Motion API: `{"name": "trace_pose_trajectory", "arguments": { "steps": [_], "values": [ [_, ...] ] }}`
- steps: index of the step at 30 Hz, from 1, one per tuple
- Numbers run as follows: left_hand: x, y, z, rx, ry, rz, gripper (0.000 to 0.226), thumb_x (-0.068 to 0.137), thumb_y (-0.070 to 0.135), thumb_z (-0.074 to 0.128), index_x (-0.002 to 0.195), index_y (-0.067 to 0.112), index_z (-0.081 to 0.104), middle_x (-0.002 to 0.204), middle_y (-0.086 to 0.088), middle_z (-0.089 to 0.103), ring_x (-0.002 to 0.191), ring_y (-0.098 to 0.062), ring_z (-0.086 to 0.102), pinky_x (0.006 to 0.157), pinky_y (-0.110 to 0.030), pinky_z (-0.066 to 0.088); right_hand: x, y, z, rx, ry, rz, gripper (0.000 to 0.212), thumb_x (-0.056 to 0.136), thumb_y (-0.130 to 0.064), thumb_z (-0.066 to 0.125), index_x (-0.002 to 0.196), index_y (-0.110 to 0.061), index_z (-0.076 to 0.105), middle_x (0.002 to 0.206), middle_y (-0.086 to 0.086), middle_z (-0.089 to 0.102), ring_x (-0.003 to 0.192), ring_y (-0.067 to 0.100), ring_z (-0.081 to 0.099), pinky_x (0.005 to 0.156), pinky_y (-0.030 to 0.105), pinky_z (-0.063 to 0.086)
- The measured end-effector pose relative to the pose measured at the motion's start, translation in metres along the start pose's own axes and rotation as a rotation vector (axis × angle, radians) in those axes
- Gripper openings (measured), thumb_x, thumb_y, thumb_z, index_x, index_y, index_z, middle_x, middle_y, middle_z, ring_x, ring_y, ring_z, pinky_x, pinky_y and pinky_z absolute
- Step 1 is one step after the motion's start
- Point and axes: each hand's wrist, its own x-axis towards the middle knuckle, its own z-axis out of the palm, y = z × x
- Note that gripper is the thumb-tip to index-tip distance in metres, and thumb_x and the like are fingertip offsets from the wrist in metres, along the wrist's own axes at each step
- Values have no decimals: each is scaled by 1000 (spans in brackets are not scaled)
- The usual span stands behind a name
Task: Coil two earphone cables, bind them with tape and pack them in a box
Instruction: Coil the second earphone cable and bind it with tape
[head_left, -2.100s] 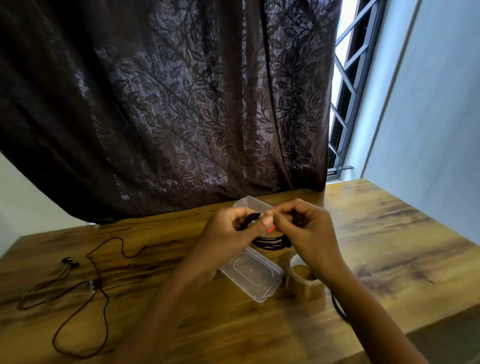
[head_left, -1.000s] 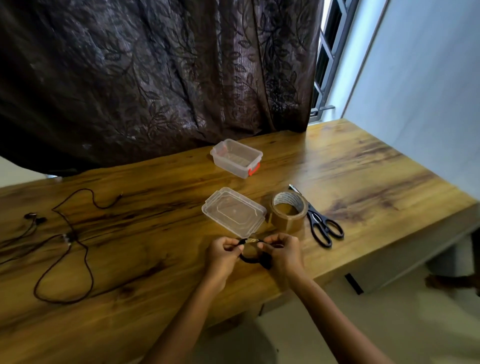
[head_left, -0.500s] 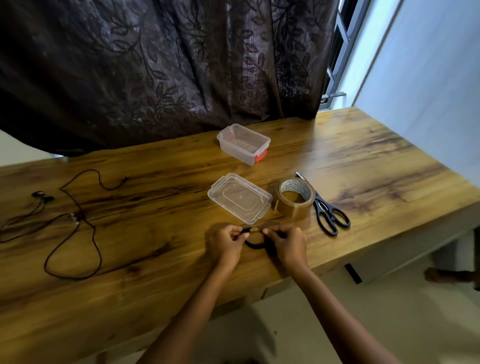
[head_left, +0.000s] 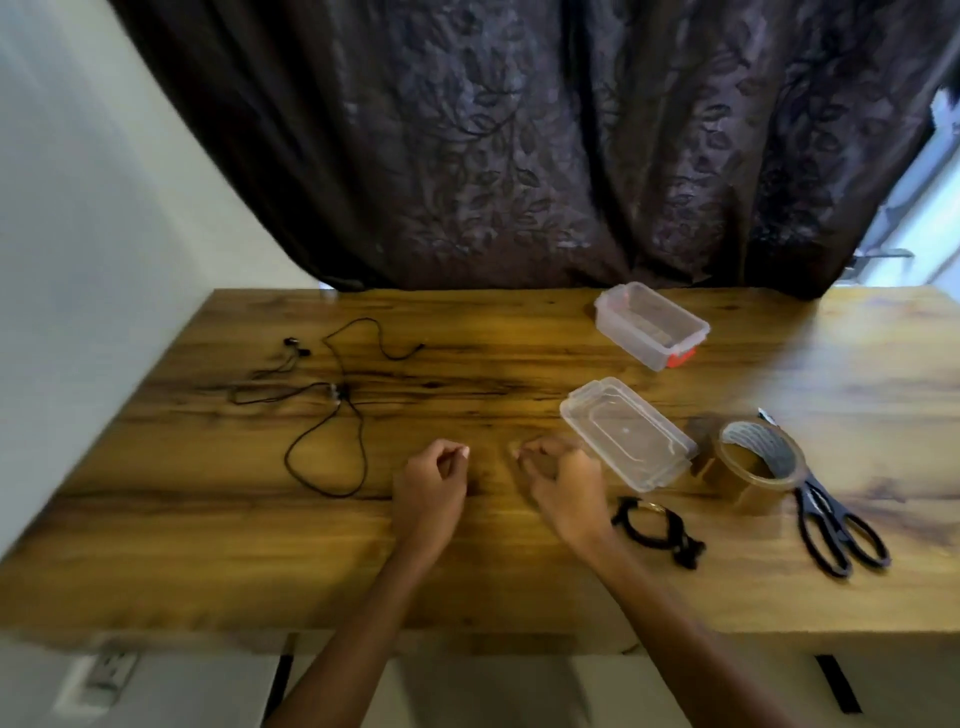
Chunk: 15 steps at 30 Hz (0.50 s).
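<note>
Left hand (head_left: 428, 483) and right hand (head_left: 563, 480) are kept loosely curled, nothing held; 1 coil (head_left: 649, 542) is laid at right hand's 4 o'clock, box (head_left: 652, 325) at 1, loose cable (head_left: 337, 395) at left hand's 10.

Your first earphone cable (head_left: 649, 543): black, coiled into small ring, tan band at top, lying flat lower right of centre. Second earphone cable (head_left: 337, 395): black, uncoiled, sprawled in loose loops left of centre, earbuds at its upper left. Clear box (head_left: 652, 325), red clasp: open, upright, upper right. Clear lid (head_left: 626, 434): flat, just below box. Brown tape roll (head_left: 758, 467): right of lid.
</note>
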Motion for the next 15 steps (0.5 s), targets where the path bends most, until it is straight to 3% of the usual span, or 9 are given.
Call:
{"name": "trace_pose_trajectory", "arguments": {
  "steps": [2, 4, 5, 8, 12, 15],
  "values": [
    [2, -11, -24, -23, 65, -1, 16, 93, 24, 53, 96, 14, 65, 77, 3, 60, 64, -4, 54, 50, -8, 37, 11, -15, 22, -15, -94, -76, 17, 89, -24, 59, 98, -12, 68, 100, -2, 65, 89, 6, 56, 68, 7, 41],
    [4, -20, -43, -40, 124, -15, 13, 92, 22, 54, 93, 16, 65, 79, 8, 59, 72, 1, 54, 55, -4, 38, 25, -28, 45, -30, -142, -125, 18, 90, -24, 58, 98, -12, 69, 95, -7, 62, 83, 4, 56, 62, 3, 39],
    [5, -24, -53, -45, 147, -30, 13, 92, 23, 54, 93, 16, 65, 81, 10, 60, 76, 1, 55, 58, -4, 39, 34, -32, 57, -38, -159, -131, 17, 90, -25, 58, 98, -14, 68, 95, -7, 62, 85, 6, 58, 64, 5, 41],
    [10, -32, -75, -40, 197, -71, 16, 93, 23, 53, 98, 14, 66, 85, 9, 60, 78, 1, 54, 61, -7, 36, 66, -39, 90, -92, -215, -129, 18, 90, -24, 56, 103, -15, 64, 107, 3, 64, 92, 17, 61, 78, 28, 52],
    [18, -42, -93, -37, 259, -116, 18, 92, 22, 54, 101, 12, 66, 91, 2, 63, 87, -9, 56, 70, -20, 40, 111, -45, 117, -229, -297, -159, 37, 93, -21, 53, 127, -7, 49, 135, 13, 44, 121, 27, 47, 94, 31, 42],
    [22, -50, -97, -50, 283, -113, 16, 91, 22, 55, 96, 13, 68, 89, -2, 66, 85, -15, 60, 64, -21, 41, 141, -45, 130, -341, -371, -128, 51, 94, -22, 52, 139, -7, 34, 149, 18, 21, 136, 35, 27, 107, 39, 32]
  ]
}}
